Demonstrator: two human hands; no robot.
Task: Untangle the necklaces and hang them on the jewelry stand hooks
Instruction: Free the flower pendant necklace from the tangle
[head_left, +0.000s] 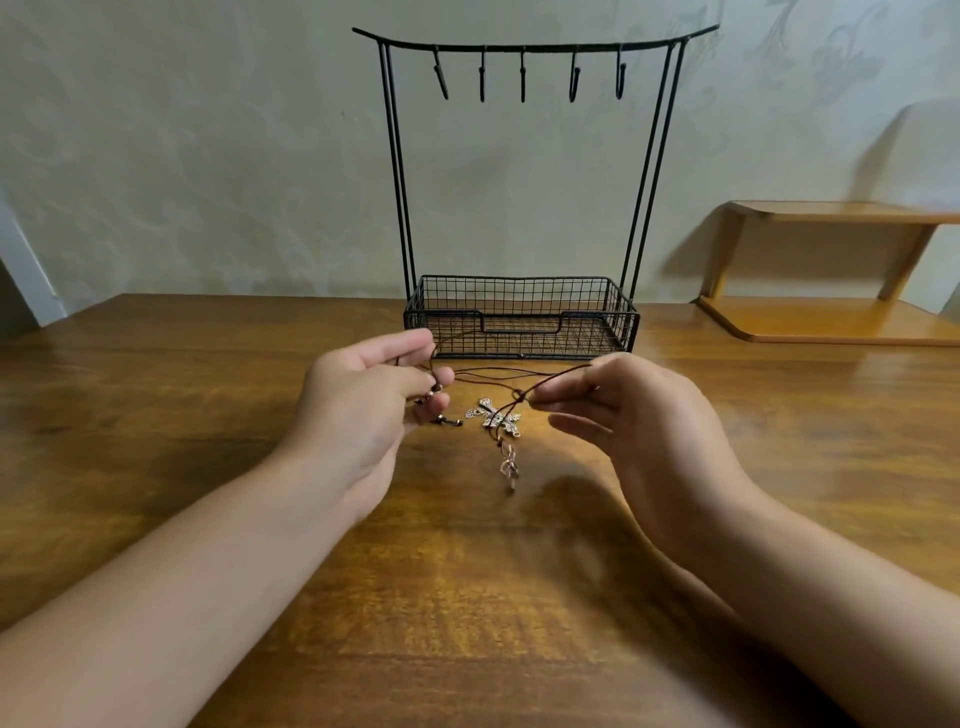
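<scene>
Brown cord necklaces (498, 372) stretch in a tangle between my two hands, just above the wooden table (467, 597). My left hand (363, 400) pinches the cords and small beads at its fingertips. My right hand (618, 415) pinches a loop of cord between thumb and forefinger. A silver filigree pendant (492, 414) hangs between the hands, and a smaller coppery pendant (509, 466) dangles below it. Behind them stands the black wire jewelry stand (397, 171). Its top bar carries several bare hooks (522, 78).
The stand's base is a wire mesh basket (519, 340) just beyond my fingers. A low wooden shelf (831, 270) sits at the back right. A pale patterned wall rises behind the table's far edge.
</scene>
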